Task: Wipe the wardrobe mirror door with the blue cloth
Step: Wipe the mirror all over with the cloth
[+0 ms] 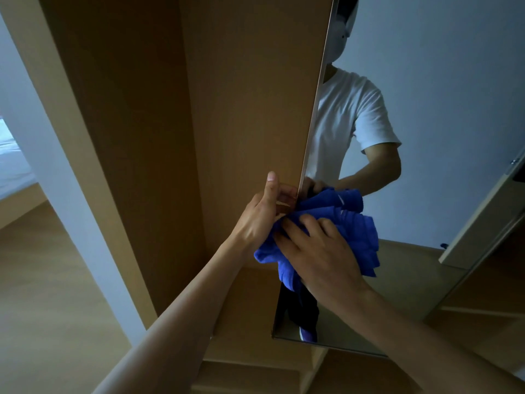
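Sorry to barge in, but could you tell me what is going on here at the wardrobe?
A person is cleaning the mirror door of a wooden wardrobe. The right hand presses a bunched blue cloth against the glass near the door's left edge. The left hand grips that edge, seemingly steadying the open door. The rest of the mirror shows the person's reflection in a white T-shirt.

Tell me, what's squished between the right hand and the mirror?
The blue cloth. In the head view, the right hand presses it, bunched up, against the mirror door, so the palm seems not to touch the glass.
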Action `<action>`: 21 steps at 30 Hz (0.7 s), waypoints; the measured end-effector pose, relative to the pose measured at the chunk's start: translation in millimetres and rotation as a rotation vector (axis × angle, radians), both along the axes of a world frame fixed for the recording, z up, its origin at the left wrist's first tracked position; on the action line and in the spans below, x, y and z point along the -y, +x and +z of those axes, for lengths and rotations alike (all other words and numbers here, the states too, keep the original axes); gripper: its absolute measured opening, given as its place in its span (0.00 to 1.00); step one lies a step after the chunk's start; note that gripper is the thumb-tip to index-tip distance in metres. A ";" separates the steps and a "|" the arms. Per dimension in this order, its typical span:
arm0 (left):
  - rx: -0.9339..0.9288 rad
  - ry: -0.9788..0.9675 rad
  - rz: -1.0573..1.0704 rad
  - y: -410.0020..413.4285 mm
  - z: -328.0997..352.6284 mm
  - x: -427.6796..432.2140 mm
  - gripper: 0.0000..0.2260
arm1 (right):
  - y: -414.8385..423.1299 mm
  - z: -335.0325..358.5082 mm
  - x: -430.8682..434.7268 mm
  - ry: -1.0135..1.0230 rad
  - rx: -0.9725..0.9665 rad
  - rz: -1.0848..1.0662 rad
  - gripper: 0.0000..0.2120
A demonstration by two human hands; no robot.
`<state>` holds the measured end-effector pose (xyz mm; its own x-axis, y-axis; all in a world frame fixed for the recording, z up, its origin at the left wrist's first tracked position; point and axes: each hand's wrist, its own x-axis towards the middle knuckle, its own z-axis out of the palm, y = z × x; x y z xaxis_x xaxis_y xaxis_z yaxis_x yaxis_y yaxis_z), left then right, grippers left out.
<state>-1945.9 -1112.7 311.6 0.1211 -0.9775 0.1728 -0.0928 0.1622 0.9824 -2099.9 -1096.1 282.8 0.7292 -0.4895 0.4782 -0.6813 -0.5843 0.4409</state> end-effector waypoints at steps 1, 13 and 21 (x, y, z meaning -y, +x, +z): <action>-0.016 -0.002 -0.002 -1.2 -1.8 0.1 0.31 | 0.2 -8.8 -0.1 0.028 -0.028 -0.005 0.20; -0.059 -0.019 -0.013 -10.3 -14.9 -8.4 0.28 | 0.6 -65.6 -8.6 0.224 -0.153 -0.026 0.18; -0.011 0.080 0.003 -11.8 -31.1 -19.1 0.27 | -10.9 -25.2 -19.8 0.126 0.061 0.016 0.19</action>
